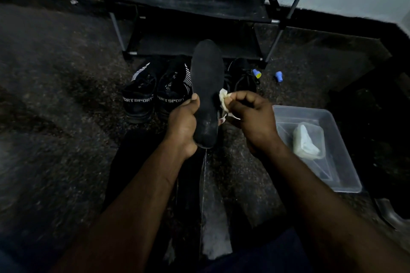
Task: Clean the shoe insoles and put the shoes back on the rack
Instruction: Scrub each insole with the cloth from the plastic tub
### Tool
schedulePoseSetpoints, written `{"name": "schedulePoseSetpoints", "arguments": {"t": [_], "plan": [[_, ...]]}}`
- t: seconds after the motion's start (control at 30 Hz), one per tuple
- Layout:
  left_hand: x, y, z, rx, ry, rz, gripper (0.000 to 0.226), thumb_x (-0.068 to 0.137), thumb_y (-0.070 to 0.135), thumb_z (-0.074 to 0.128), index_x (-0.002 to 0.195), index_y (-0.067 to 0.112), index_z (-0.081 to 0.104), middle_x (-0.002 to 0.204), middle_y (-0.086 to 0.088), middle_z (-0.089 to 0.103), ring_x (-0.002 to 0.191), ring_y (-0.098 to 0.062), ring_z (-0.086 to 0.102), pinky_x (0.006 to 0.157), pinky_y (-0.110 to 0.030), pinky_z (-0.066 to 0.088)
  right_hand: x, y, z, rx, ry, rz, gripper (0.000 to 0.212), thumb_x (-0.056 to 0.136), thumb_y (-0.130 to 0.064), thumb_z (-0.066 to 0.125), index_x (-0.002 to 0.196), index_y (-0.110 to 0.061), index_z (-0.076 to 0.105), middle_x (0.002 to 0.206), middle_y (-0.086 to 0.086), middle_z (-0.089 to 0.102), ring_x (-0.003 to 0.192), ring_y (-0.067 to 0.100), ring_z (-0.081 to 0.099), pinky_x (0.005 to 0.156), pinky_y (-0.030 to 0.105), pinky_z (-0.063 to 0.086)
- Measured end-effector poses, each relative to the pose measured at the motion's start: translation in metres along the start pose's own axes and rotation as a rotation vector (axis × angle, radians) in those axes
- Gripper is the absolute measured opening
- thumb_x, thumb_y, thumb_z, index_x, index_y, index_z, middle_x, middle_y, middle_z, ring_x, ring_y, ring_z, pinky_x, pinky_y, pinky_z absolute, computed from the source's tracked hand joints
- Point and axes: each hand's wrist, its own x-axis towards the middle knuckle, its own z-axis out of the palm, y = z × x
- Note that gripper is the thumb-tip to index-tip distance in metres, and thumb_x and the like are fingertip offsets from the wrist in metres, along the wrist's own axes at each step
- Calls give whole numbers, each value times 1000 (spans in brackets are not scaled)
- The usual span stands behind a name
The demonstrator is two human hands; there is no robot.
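Observation:
A black insole point(207, 86) stands upright in front of me, toe end up. My left hand point(184, 124) grips its heel end, thumb along the left edge. My right hand point(250, 115) pinches a crumpled pale cloth point(224, 101) against the insole's right edge. A pair of black shoes point(155, 91) lettered SPORT sits on the floor behind the insole. Another black laced shoe point(243, 77) lies to the right, partly hidden by the insole. The black shoe rack point(190, 4) stands against the wall, and the two shelves in view hold no shoes.
A clear plastic tub point(339, 131) with a pale wet cloth or packet point(307, 142) in it sits on the dark speckled floor at my right. Two small blue caps point(257, 72) point(278, 76) lie near the rack's right leg. My dark-trousered legs stretch out below my hands.

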Motion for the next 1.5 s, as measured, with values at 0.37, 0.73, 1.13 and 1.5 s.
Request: {"name": "schedulePoseSetpoints", "arguments": {"t": [0.37,0.73,1.13,1.5], "plan": [[-7,6,-13,-104,-388,-236,44,102,36,51,139,15,61,131,-4,67,109,-19,68,107,-41,48,-5,4,10,-163,138,15,5,91,-18,75,86,-19,77,82,0,78,77,15,74,78,44,63],[-3,-3,-10,-211,-357,-315,37,106,32,44,124,10,68,119,-6,71,109,-18,65,116,-36,38,-19,11,6,-852,202,-407,12,86,-31,70,91,-25,79,89,-4,73,85,18,65,76,29,48],[2,-11,-9,-262,-369,-285,60,107,46,37,145,4,53,146,-26,54,139,-40,50,123,-51,30,-78,6,28,-719,125,-238,26,80,-36,64,98,-30,81,91,-3,79,83,19,72,76,36,58],[-6,-18,-2,-195,-400,-283,50,107,43,40,128,7,68,126,-13,71,118,-25,67,111,-38,45,-37,-2,19,-907,273,-315,22,85,-41,61,93,-29,78,90,-2,76,87,26,70,80,45,54]]}}
